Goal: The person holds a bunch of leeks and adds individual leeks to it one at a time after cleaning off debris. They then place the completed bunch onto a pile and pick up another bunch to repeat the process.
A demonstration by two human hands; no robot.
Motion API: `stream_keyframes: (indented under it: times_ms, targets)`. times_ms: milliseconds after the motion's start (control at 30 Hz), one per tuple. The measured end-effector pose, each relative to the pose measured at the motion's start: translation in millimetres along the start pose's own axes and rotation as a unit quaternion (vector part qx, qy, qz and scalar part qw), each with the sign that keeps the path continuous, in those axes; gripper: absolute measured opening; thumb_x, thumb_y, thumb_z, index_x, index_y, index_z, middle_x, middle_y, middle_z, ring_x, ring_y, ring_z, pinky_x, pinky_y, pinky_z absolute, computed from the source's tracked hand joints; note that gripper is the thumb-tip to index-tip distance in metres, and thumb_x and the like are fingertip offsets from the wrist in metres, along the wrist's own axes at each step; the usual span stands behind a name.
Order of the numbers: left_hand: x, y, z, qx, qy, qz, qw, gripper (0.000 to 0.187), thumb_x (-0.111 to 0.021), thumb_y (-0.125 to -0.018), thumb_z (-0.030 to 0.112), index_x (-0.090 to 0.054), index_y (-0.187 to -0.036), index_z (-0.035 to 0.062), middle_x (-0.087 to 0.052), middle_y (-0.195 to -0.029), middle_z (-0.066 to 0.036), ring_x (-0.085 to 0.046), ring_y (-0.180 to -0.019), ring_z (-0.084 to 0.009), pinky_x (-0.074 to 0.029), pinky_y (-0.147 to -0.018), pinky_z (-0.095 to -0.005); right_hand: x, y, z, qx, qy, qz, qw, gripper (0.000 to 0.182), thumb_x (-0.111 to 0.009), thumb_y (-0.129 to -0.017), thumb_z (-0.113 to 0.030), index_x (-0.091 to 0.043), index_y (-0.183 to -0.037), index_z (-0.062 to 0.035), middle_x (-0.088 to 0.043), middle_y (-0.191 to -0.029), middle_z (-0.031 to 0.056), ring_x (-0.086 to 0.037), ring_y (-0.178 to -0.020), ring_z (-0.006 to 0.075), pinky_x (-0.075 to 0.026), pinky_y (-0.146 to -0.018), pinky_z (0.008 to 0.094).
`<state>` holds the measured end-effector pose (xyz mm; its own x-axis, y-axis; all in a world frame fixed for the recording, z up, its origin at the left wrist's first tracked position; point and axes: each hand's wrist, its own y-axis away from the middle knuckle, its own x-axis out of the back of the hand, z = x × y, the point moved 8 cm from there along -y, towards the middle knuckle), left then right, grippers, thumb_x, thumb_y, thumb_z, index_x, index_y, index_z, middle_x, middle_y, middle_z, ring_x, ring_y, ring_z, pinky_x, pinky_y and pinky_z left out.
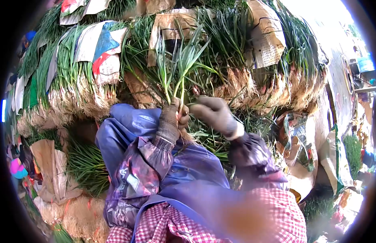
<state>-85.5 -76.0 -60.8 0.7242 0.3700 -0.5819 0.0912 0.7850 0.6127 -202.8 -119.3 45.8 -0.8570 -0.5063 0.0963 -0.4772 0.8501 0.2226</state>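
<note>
My left hand (172, 118), in a worn brown glove, is closed round a few stalks of green garlic (181, 60). Their flat leaves stand up and fan out above the fist, and pale roots show below it. To the right of it is my gloved right hand (215, 115), blurred, with its fingers pointing at the stalks. Whether those fingers pinch anything is not clear. Both hands are over my lap, which a blue waterproof apron (196, 166) covers.
Bundles of rooted green plants (236, 81) are stacked in front, with cardboard pieces (267, 34) between them. More leaves (89, 166) lie at the left, beside a brown sack or paper (52, 170). Plastic wrapping (299, 137) sits at the right.
</note>
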Motion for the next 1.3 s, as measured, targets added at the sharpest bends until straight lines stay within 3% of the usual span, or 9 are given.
stream_keyframes:
  times_ms: [100,200,300,467,633,733,800,1000,1300]
  targets:
    - [-20.2,3.3,8.4,-0.019,0.094,-0.117,0.989,0.03,-0.048,-0.094,0.044,-0.053,-0.091,0.0141,-0.052,-0.07,-0.003,-0.038,-0.042,-0.0098,-0.024,-0.032,-0.0221,40.2,20.0,75.9,-0.094,0.159,-0.037,0.982,0.021,-0.06,-0.087,-0.027,-0.068,-0.099,-0.0105,-0.067,-0.08,0.0072,-0.062,-0.068,0.0174,-0.05,-0.062,0.0343]
    - [-36.9,1.1,3.3,0.021,0.164,-0.311,0.936,0.032,-0.045,-0.095,0.045,-0.055,-0.094,0.0152,-0.052,-0.073,-0.005,-0.033,-0.042,-0.0082,-0.023,-0.033,-0.0216,32.0,36.9,134.1,-0.206,0.625,-0.294,0.693,0.042,-0.061,-0.086,-0.03,-0.054,-0.126,-0.0199,-0.067,-0.103,0.0111,-0.066,-0.092,0.0281,-0.051,-0.081,0.0413]
    - [-52.4,19.9,16.8,0.003,0.175,-0.294,0.94,0.032,-0.044,-0.095,0.044,-0.056,-0.093,0.0139,-0.048,-0.069,-0.003,-0.03,-0.04,-0.0073,-0.023,-0.034,-0.0212,35.0,-16.7,96.1,-0.072,-0.006,-0.006,0.997,0.078,-0.071,-0.08,-0.035,-0.03,-0.143,-0.0131,-0.052,-0.131,0.0154,-0.058,-0.108,0.0235,-0.051,-0.089,0.0334]
    - [-52.8,20.7,12.2,0.039,0.184,-0.306,0.933,0.032,-0.045,-0.096,0.04,-0.056,-0.091,0.0107,-0.043,-0.062,0.0,-0.028,-0.038,-0.0058,-0.022,-0.033,-0.0209,11.8,-115.1,56.7,0.186,0.007,0.155,0.97,0.04,-0.068,-0.084,-0.016,-0.056,-0.12,-0.0037,-0.065,-0.104,0.0113,-0.06,-0.093,0.0183,-0.05,-0.083,0.0304]
    - [-70.5,41.9,41.5,-0.021,0.246,-0.423,0.872,0.03,-0.042,-0.097,0.039,-0.049,-0.091,0.0104,-0.046,-0.062,-0.008,-0.031,-0.036,-0.0091,-0.026,-0.03,-0.0228,89.7,-99.7,142.7,-0.026,-0.119,0.377,0.918,0.026,-0.052,-0.089,-0.024,-0.064,-0.087,-0.0016,-0.062,-0.071,0.0066,-0.056,-0.062,0.0172,-0.049,-0.059,0.0359]
    - [-70.1,47.5,56.5,-0.045,0.278,-0.427,0.859,0.03,-0.04,-0.098,0.034,-0.051,-0.103,0.0063,-0.044,-0.058,-0.006,-0.03,-0.03,-0.009,-0.027,-0.027,-0.0243,47.7,-75.6,194.8,-0.198,0.5,-0.14,0.831,0.021,-0.059,-0.087,-0.025,-0.065,-0.102,-0.0108,-0.066,-0.098,0.0122,-0.065,-0.09,0.0241,-0.054,-0.075,0.0371]
    - [-61.3,31.1,57.9,-0.099,0.249,-0.379,0.886,0.053,-0.044,-0.096,0.039,-0.033,-0.138,0.0071,-0.049,-0.059,-0.006,-0.034,-0.033,-0.0075,-0.028,-0.027,-0.0241,60.8,-48.8,178.2,-0.144,0.564,-0.083,0.809,0.02,-0.061,-0.087,-0.027,-0.065,-0.103,-0.0154,-0.067,-0.095,0.0081,-0.064,-0.083,0.0216,-0.054,-0.071,0.033]
    - [-55.1,12.1,35.3,-0.064,0.127,-0.298,0.944,0.041,-0.06,-0.09,0.035,-0.051,-0.121,0.011,-0.049,-0.062,-0.001,-0.035,-0.039,-0.0093,-0.028,-0.033,-0.0233,128.6,-82.1,114.3,-0.091,0.612,0.242,0.748,0.025,-0.069,-0.078,-0.034,-0.066,-0.097,-0.0175,-0.068,-0.082,0.0098,-0.064,-0.072,0.0305,-0.051,-0.061,0.0418]
    - [-22.0,-10.9,17.5,-0.123,0.021,-0.085,0.989,0.02,-0.062,-0.089,0.022,-0.053,-0.103,0.0113,-0.063,-0.092,-0.008,-0.064,-0.084,-0.0212,-0.057,-0.073,-0.0352,105.9,-31.5,109.9,-0.12,-0.015,0.211,0.97,0.025,-0.073,-0.08,-0.029,-0.067,-0.088,-0.0058,-0.067,-0.076,0.0043,-0.06,-0.064,0.0109,-0.05,-0.057,0.0237]
